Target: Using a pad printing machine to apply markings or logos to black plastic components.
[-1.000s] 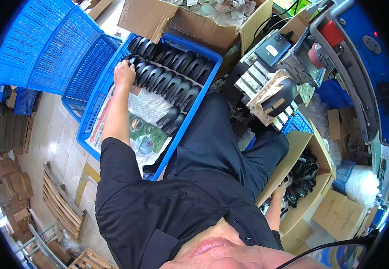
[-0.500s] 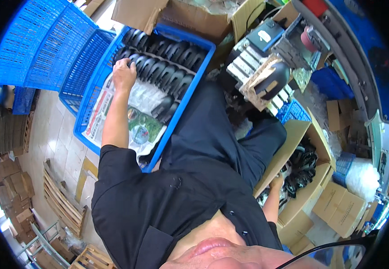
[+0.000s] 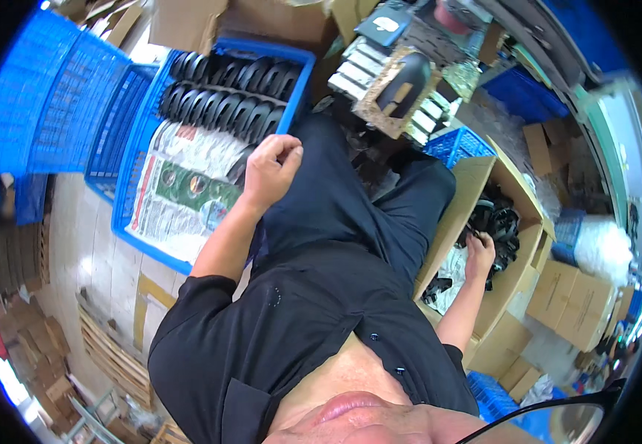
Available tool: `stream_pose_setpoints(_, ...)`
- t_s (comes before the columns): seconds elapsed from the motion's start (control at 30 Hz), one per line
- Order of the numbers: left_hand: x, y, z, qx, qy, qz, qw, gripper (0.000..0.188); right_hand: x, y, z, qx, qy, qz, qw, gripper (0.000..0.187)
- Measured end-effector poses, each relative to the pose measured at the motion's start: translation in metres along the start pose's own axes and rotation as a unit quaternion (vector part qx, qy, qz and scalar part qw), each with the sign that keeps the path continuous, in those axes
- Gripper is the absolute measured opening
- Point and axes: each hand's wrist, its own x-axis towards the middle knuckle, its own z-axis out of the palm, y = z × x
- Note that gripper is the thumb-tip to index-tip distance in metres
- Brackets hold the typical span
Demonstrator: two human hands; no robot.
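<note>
My left hand point(image 3: 271, 172) is over the right rim of a blue plastic crate point(image 3: 160, 255), its fingers curled in with no part visible in them. Inside the crate, curved black plastic parts point(image 3: 221, 111) stand in two rows on printed paper sheets point(image 3: 188, 181). Another black part point(image 3: 241, 167) lies partly hidden beside the left hand. Over on the right, my right hand point(image 3: 478, 255) reaches into an open cardboard box point(image 3: 447, 214). Its fingertips close on a dark piece among a heap of black parts point(image 3: 500, 214); the piece's full shape is hidden.
A fixture holding a smooth black shell point(image 3: 404, 83) stands ahead, beyond my knees. Blue crates point(image 3: 47, 96) rise at far left, above a wooden pallet point(image 3: 110, 348). A small blue basket point(image 3: 458, 146) adjoins the cardboard box. Closed cartons point(image 3: 572, 303) stand at right.
My left hand has drawn back from the rows of black parts to the crate's right rim. My right hand has come up further into view, over the black parts in the box.
</note>
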Motion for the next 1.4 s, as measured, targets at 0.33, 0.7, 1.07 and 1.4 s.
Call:
stream_pose_setpoints(0.33, 0.022, 0.078, 0.048, -0.089, -0.077, 0.107, 0.987, 0.008, -0.031, -0.047, 0.065, -0.06, 0.068, -0.138, 0.986, 0.044)
stream_pose_setpoints(0.7, 0.093, 0.128, 0.06, 0.108, 0.045, 0.291, 0.95, 0.037, -0.033, -0.037, 0.054, -0.027, 0.1, -0.052, 0.993, 0.05)
stream_pose_setpoints(1.07, 0.117, 0.141, 0.085, 0.191, 0.065, 0.273, 0.94, 0.041, -0.087, -0.162, 0.223, -0.06, -0.086, -0.166, 0.981, 0.029)
stream_pose_setpoints(1.4, 0.103, 0.11, 0.043, 0.159, 0.128, 0.208, 0.957, 0.035, -0.063, -0.213, 0.351, 0.091, -0.295, -0.099, 0.946, 0.04)
